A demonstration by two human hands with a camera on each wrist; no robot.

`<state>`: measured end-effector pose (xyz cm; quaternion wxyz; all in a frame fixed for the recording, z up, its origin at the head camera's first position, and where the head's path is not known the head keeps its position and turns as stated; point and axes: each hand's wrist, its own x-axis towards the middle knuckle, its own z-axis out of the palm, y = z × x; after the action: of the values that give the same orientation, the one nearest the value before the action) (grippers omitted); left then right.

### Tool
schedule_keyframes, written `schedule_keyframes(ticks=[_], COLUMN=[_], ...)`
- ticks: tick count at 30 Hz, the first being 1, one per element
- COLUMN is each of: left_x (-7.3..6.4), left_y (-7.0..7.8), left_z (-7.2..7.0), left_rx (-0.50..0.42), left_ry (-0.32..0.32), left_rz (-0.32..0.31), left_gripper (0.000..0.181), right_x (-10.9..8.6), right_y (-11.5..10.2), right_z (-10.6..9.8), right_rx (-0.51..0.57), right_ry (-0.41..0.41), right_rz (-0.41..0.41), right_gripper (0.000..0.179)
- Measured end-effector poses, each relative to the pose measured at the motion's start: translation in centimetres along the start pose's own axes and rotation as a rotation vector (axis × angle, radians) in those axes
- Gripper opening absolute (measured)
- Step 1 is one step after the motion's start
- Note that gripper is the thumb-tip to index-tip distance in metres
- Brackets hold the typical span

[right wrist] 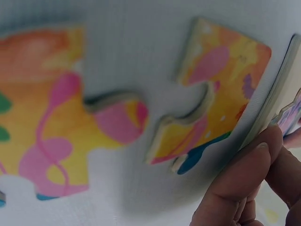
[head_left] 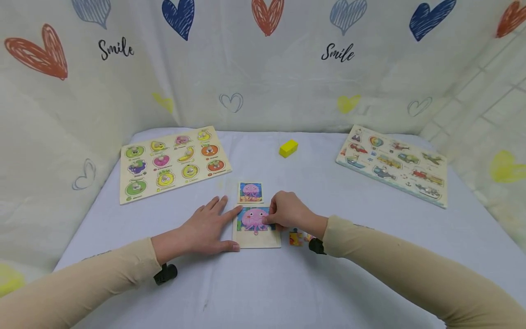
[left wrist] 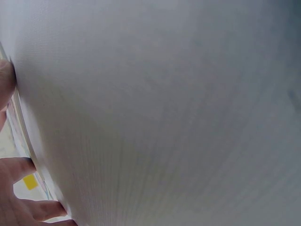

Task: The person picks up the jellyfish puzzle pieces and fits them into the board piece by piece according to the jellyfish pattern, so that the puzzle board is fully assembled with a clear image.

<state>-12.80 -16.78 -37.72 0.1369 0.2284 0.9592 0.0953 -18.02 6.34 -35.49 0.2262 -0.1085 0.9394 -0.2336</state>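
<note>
A small wooden puzzle tray (head_left: 256, 240) lies on the table, its upper part filled with a pink jellyfish picture (head_left: 253, 218). My left hand (head_left: 205, 227) rests with fingers spread at the tray's left side, index finger at the top corner and thumb near the bottom one. At the tray's right side my right hand (head_left: 292, 210) pinches a jigsaw puzzle piece (right wrist: 290, 114) between thumb and finger; most of that piece is hidden. Beside the tray, loose jigsaw pieces (right wrist: 225, 75) in orange, yellow and pink lie under the right wrist. A jellyfish picture card (head_left: 250, 193) lies just above the tray.
A fruit puzzle board (head_left: 174, 163) lies at the back left and a vehicle puzzle board (head_left: 394, 162) at the back right. Between them sits a yellow block (head_left: 288, 148). A printed cloth with hearts (head_left: 232, 103) hangs behind the table.
</note>
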Motion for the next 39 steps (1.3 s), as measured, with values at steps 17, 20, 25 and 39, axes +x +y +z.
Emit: schedule_keyframes(ticks=[17,20,25,39], left_x=[0.0,0.0,0.0,-0.1], left_y=[0.1,0.0,0.0,0.0], left_z=[0.0,0.0,0.0,-0.1], left_rx=[-0.002,0.000,-0.002,-0.011], left_ry=[0.003,0.005,0.006,0.005], left_rz=[0.007,0.012,0.019,0.021], left_gripper=[0.093,0.093,0.094,0.094], right_x=[-0.3,-0.3,-0.2,-1.9], right_y=[0.4,0.6,1.4,6.4], right_z=[-0.2,-0.2,-1.0,-4.4], right_rx=[0.024,0.031,0.080,0.090], right_ry=[-0.008,-0.020,-0.093,-0.029], right_rz=[-0.033,-0.035,-0.069,-0.202], right_gripper=[0.026,0.025,0.017,0.014])
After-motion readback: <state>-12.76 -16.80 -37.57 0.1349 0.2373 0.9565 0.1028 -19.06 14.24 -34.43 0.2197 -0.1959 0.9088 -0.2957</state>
